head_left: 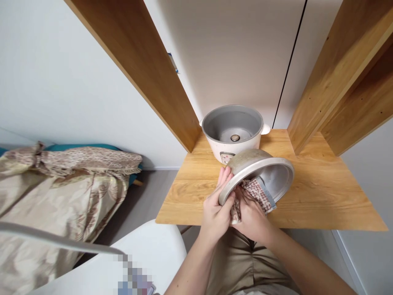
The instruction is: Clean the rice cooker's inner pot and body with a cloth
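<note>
My left hand [215,209] grips the rim of a metal inner pot [256,170], tilted on its side above the wooden desk [322,196]. My right hand [252,215] presses a patterned cloth [256,192] into the pot's open mouth, fingers closed on the cloth. Behind the pot stands a white rice cooker body [232,131], open and empty, its heating plate visible in the middle.
Wooden shelf panels [147,61] rise on both sides of the desk against a white wall. A bed with a beige patterned cover [61,184] lies at the left. A white chair [138,254] sits below the desk's front edge.
</note>
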Motion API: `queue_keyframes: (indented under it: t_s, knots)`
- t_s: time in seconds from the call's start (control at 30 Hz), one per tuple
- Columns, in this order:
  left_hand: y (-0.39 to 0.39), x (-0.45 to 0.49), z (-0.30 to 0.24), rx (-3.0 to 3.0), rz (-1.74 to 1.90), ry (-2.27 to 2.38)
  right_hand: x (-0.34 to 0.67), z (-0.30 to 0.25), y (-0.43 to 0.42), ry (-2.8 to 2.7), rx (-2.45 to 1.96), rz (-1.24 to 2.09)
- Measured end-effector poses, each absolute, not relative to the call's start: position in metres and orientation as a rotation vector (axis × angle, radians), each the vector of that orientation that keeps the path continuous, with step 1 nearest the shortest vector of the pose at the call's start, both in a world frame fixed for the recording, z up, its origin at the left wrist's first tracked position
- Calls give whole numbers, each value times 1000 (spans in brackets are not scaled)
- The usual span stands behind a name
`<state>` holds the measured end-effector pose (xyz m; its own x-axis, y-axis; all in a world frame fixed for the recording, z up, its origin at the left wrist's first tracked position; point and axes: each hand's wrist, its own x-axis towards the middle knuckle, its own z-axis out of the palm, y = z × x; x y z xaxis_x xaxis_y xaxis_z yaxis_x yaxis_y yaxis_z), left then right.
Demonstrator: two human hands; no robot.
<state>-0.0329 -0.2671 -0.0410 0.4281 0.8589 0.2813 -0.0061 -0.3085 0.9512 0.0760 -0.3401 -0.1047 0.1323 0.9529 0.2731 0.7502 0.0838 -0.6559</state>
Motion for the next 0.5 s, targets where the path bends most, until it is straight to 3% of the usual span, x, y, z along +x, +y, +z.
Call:
queue_keyframes:
  t_s: [0.5]
  knots:
    - [-283,-27,-79,1619,1179,839,67,-99,-339,-1583,-1644,297]
